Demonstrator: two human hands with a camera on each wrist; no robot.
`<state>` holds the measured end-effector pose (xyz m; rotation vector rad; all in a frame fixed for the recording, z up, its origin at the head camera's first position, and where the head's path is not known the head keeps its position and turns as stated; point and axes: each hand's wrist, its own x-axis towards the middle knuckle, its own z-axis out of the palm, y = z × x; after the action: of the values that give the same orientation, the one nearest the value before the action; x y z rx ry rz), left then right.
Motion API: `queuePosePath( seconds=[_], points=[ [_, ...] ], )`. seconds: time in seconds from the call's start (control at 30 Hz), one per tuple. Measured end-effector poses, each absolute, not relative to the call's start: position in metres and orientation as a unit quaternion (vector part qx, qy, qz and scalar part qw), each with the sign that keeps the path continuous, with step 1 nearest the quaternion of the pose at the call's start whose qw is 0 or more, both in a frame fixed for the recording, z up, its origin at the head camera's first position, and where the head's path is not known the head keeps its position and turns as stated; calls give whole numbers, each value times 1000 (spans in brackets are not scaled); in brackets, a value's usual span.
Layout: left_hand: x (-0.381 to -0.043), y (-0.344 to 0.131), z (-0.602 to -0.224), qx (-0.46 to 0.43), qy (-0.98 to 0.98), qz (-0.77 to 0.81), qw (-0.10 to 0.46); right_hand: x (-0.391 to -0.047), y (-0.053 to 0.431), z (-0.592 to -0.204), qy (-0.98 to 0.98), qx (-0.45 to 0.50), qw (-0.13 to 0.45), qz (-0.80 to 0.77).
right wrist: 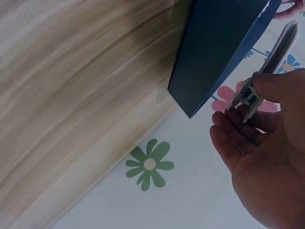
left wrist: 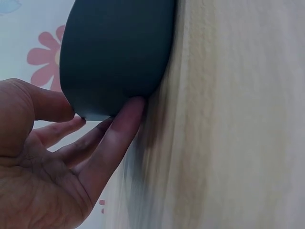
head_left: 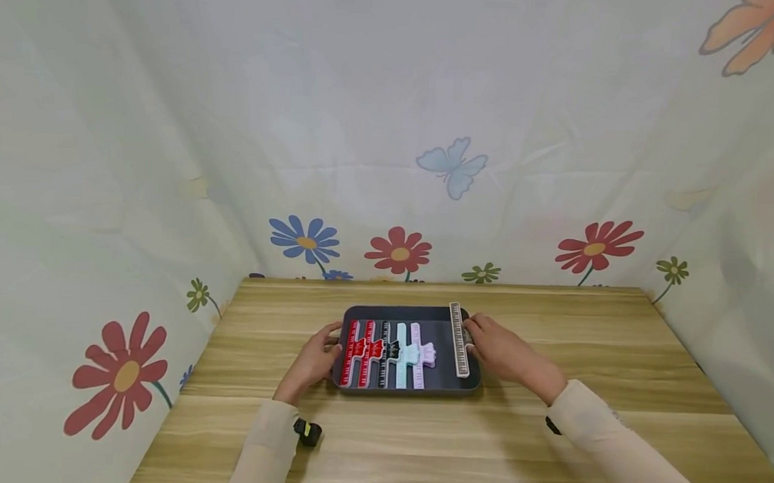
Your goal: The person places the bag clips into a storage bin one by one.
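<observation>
A dark grey tray stands on the table, and my left hand grips its left end. The left wrist view has the thumb at the rim and the other fingers against the wall of the tray. My right hand pinches a long page clip with a piano-key pattern above the tray's right end. Thumb and fingers hold this clip by its handle in the right wrist view. Side by side in the tray lie two red clips, a black clip, a pale blue clip and a lilac clip.
The wood-grain table extends on all sides of the tray. Behind it and at both sides hangs a pale curtain printed with flowers and butterflies. A small black device sits at the left wrist.
</observation>
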<state>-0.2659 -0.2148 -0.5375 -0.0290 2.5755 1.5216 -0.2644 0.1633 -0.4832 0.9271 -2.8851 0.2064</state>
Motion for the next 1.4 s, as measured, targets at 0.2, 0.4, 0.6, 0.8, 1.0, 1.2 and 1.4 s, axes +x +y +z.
queuePosePath(
  seconds=[0.2, 0.4, 0.6, 0.8, 1.0, 1.2, 1.4],
  points=[
    [-267, -215, -536, -17, 854, 516, 72, -266, 156, -489, -946, 313, 61, 62],
    [-266, -214, -535, -26, 855, 514, 68, -267, 147, -492, -951, 304, 28, 49],
    [-266, -213, -536, -35, 848, 523, 74, -270, 142, -499, -952, 303, 15, 43],
    [-265, -213, -534, -34, 844, 529, 82, -271, 140, -508, -945, 325, 31, 34],
    [-265, -213, -534, -31, 841, 534, 83, -271, 138, -513, -938, 342, 52, 17],
    [-265, -214, -535, -29, 843, 531, 81, -271, 137, -516, -935, 349, 62, 2],
    [-265, -214, -536, -28, 844, 530, 79, -269, 132, -516, -935, 352, 48, 0]
  ],
)
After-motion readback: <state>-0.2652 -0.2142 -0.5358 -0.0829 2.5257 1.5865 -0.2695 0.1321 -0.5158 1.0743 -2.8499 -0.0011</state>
